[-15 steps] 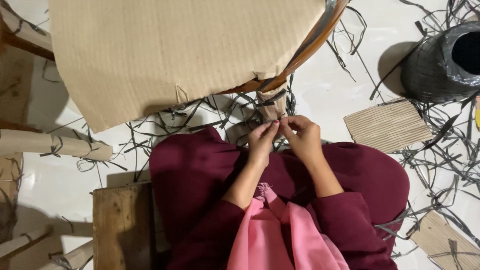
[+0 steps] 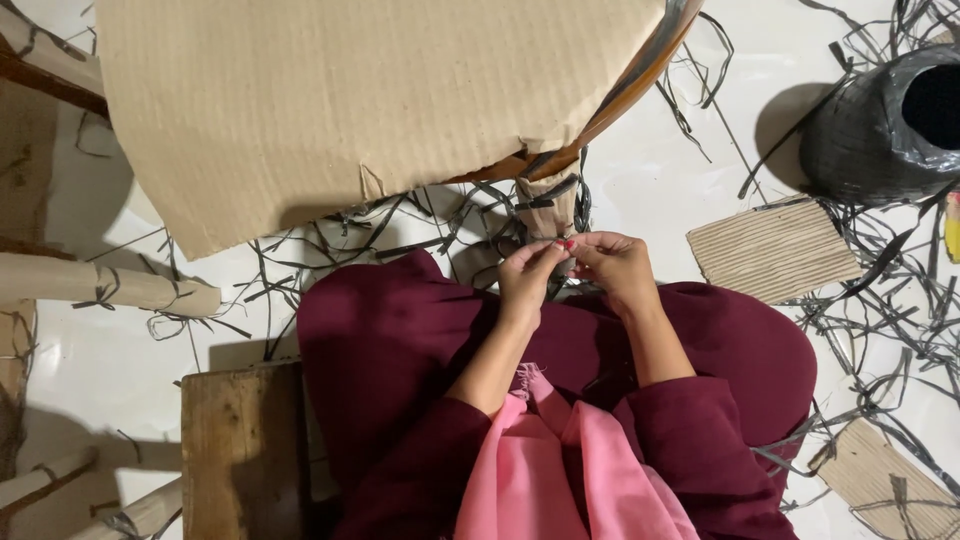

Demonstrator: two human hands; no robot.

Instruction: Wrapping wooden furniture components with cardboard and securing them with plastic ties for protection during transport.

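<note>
My left hand [image 2: 527,277] and my right hand [image 2: 617,268] meet fingertip to fingertip at the foot of a cardboard-wrapped chair leg [image 2: 545,208]. Both pinch a thin dark strap [image 2: 560,190] that is bound around that leg. The leg hangs from a round wooden seat rim [image 2: 610,105] covered by a large sheet of corrugated cardboard [image 2: 340,100]. I sit with dark red cloth over my knees and a pink scarf in front of me.
Loose dark straps litter the white floor [image 2: 640,180]. A black roll of strap [image 2: 885,120] stands at the upper right. Cardboard pieces [image 2: 775,250] lie right of my hands, another cardboard piece [image 2: 885,480] at lower right. Wrapped legs [image 2: 110,285] lie left; a wooden stool [image 2: 245,450] is beside me.
My hands have shifted slightly up and closer together at the leg's end. The view has drifted a little; nothing else moved.
</note>
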